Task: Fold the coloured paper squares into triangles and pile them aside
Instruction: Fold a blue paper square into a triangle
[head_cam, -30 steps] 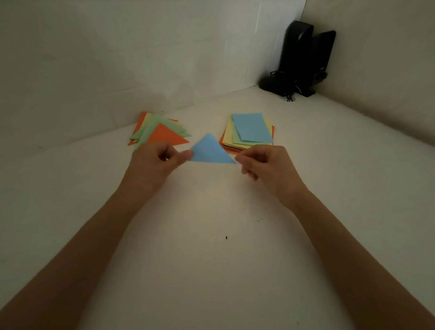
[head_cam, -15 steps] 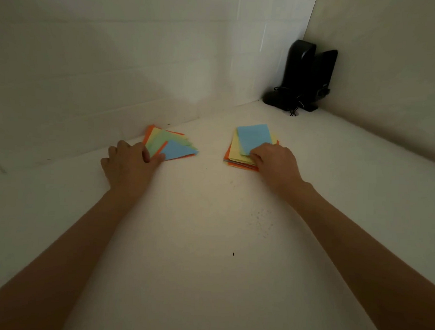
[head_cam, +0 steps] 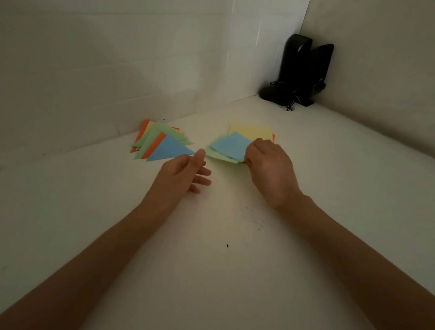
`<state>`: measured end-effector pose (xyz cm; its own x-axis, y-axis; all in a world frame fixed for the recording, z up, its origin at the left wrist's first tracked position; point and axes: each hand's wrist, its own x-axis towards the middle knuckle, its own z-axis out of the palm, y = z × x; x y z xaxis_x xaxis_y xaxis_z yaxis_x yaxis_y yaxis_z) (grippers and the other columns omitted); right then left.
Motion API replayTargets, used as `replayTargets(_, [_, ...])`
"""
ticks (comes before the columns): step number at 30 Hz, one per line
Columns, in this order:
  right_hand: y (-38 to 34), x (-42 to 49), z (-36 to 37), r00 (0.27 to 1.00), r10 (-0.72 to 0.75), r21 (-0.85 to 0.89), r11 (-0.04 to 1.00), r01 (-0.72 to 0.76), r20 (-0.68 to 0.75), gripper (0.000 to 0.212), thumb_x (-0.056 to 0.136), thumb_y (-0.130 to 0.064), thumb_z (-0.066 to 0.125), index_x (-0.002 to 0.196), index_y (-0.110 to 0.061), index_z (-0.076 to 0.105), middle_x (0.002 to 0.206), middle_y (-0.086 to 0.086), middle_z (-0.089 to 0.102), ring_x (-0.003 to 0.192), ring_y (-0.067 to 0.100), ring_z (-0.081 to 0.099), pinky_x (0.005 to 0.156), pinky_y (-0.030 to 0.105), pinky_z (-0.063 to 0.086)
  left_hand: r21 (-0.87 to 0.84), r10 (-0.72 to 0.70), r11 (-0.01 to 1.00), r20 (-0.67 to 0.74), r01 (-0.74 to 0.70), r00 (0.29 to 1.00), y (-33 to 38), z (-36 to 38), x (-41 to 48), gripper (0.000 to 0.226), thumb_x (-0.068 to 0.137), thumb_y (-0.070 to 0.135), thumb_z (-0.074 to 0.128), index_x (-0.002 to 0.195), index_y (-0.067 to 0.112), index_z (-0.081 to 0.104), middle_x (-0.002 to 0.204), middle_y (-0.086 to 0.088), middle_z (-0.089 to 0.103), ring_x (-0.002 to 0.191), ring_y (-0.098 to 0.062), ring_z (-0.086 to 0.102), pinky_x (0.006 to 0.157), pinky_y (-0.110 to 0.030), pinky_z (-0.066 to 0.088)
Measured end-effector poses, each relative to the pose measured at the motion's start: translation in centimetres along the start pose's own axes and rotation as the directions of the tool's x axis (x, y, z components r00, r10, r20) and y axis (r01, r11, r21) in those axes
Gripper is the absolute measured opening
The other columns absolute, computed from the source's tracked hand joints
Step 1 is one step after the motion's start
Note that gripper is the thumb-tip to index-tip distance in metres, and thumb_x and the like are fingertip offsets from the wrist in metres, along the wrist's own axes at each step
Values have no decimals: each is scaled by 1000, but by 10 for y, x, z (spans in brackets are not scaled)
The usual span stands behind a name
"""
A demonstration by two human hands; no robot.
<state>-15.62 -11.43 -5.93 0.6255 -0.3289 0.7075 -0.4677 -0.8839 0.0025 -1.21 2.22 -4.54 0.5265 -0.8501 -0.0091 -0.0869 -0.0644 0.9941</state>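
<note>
A pile of folded triangles (head_cam: 159, 141) lies at the left near the wall, with a blue triangle (head_cam: 169, 149) on top. To its right sits the stack of paper squares (head_cam: 251, 131), its top sheet yellow. My right hand (head_cam: 269, 167) pinches a blue square (head_cam: 231, 146) together with a light green sheet (head_cam: 215, 155) under it, pulled off the stack toward the left. My left hand (head_cam: 183, 174) hovers open between the pile and the held sheets, thumb up and fingers relaxed, holding nothing.
The white table surface (head_cam: 220, 240) runs into a corner of white walls. A black device with cables (head_cam: 299, 73) stands in the far corner on the right. Small dark specks dot the table near my right wrist.
The blue triangle was laid on the left pile and my left hand came off it toward the middle. My right hand drew blue and green sheets off the stack, baring a yellow square.
</note>
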Motion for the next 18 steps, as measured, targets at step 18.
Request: replayTargets(18, [-26, -29, -17, 991, -14, 609, 790, -70, 133, 12, 85, -3, 61, 95, -6, 67, 93, 6, 68, 80, 11, 60, 69, 22, 49, -251, 3, 968, 68, 14, 998, -15, -18, 2, 32, 75, 7, 68, 107, 4, 63, 98, -7, 72, 88, -19, 69, 74, -25, 56])
